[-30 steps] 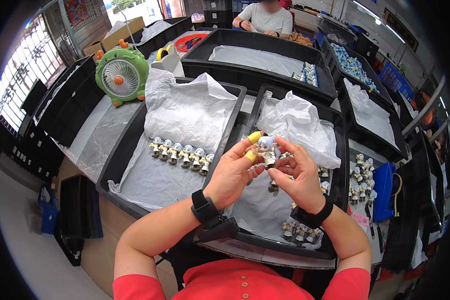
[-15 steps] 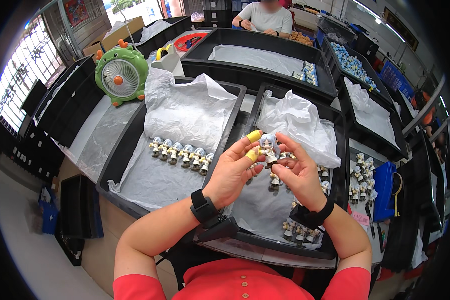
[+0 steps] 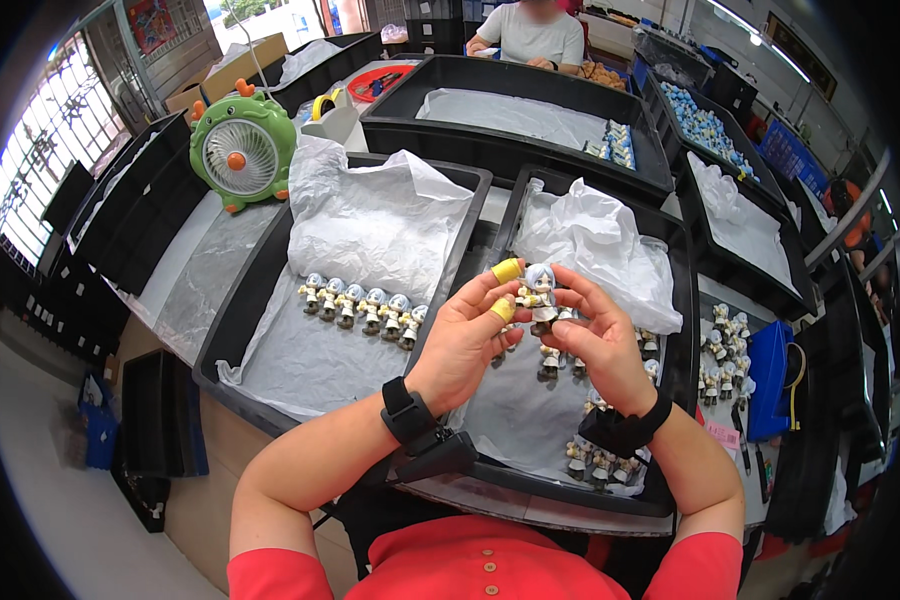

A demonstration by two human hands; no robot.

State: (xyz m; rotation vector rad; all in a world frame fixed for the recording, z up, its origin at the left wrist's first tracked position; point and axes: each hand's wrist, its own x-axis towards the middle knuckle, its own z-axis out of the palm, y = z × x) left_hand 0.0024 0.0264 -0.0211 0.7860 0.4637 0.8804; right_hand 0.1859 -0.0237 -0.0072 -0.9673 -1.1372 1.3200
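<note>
Above the right-hand tray, a small figurine (image 3: 540,297) with pale grey-blue hair, a white outfit and dark boots is held upright between my two hands. My left hand (image 3: 458,338), yellow tape on its thumb and forefinger, pinches the figurine's left side. Fingers of my right hand (image 3: 608,345) close round its other side and lower part. Beneath, similar figurines (image 3: 598,465) lie on the paper of the right-hand tray (image 3: 682,270), some partly covered by my right hand and wrist. A row of several figurines (image 3: 372,313) lies in the left-hand tray (image 3: 210,345).
A green fan (image 3: 240,150) stands beyond the left tray. More figurines (image 3: 725,355) and a blue container (image 3: 770,385) are on the right. Another black tray (image 3: 515,150) lies ahead, with a person (image 3: 540,40) seated behind it. Crumpled paper (image 3: 610,240) fills the right tray's far part.
The figurine has turned slightly and sits more upright between my fingers. My right thumb has shifted up a little along it. The person opposite has moved a hand leftward.
</note>
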